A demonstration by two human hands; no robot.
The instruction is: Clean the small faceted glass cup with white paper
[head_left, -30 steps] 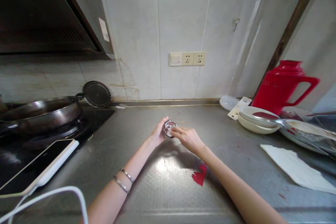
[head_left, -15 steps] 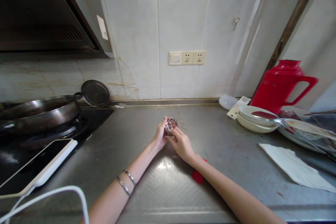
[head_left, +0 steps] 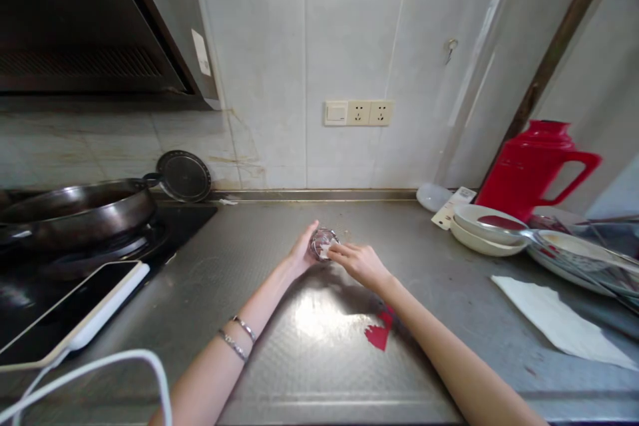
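In the middle of the steel counter (head_left: 239, 239), my left hand (head_left: 300, 251) is closed around a small, round, shiny metal piece (head_left: 317, 239) that looks like a ring or cage of wire. My right hand (head_left: 360, 265) pinches a small whitish scrap (head_left: 325, 251), perhaps paper or tissue, at the open face of the round piece. Whether the right fingertips also touch the metal is unclear. Beside my right forearm lies a red, jagged-edged piece (head_left: 378, 335), flat on the counter and partly covered by the arm.
At left, a steel pan (head_left: 94, 213) sits on the black stove, with a phone (head_left: 70, 313) and its white cable (head_left: 130, 354) nearer. To the right are stacked bowls (head_left: 486, 246), a red thermos jug (head_left: 532, 170) and a white paper sheet (head_left: 559, 319). Sockets (head_left: 358, 113) are on the tiled wall.
My right hand has shifted right and lies flatter, with a whitish scrap now showing at its fingertips. The round metal piece has turned slightly in my left hand. More of the red piece shows.
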